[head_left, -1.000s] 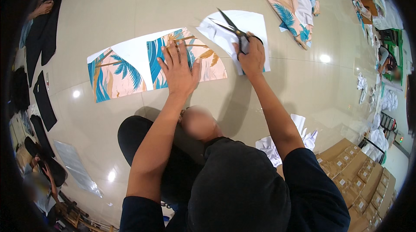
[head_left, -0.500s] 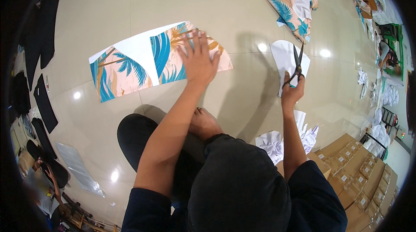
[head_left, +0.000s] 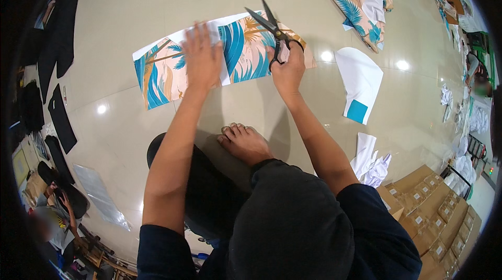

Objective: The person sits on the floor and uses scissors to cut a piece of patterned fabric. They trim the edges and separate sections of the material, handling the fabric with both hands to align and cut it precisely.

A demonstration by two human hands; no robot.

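Observation:
A sheet with palm-leaf prints in blue, peach and gold (head_left: 246, 52) lies flat on the tiled floor ahead of me, with white parts between the printed shapes. My left hand (head_left: 203, 65) is spread over its middle, fingers stretched and slightly blurred. Over the sheet's right part, my right hand (head_left: 289, 73) is closed round the handles of black scissors (head_left: 274, 28). Their blades stand apart and point up and left, above the sheet's far edge. Whether the blades touch the sheet I cannot tell.
Right of the sheet lies a white cut piece (head_left: 358, 78) with a blue square. Printed fabric (head_left: 348, 5) is heaped beyond it. Crumpled white pieces (head_left: 371, 162) and taped cardboard boxes (head_left: 434, 206) are at my right. Black fabric pieces (head_left: 61, 118) and a clear plastic sheet (head_left: 102, 193) lie left.
My right hand has brought the scissors left, from the white piece to the printed sheet. My left hand has slid left across the sheet. The whole view has shifted slightly.

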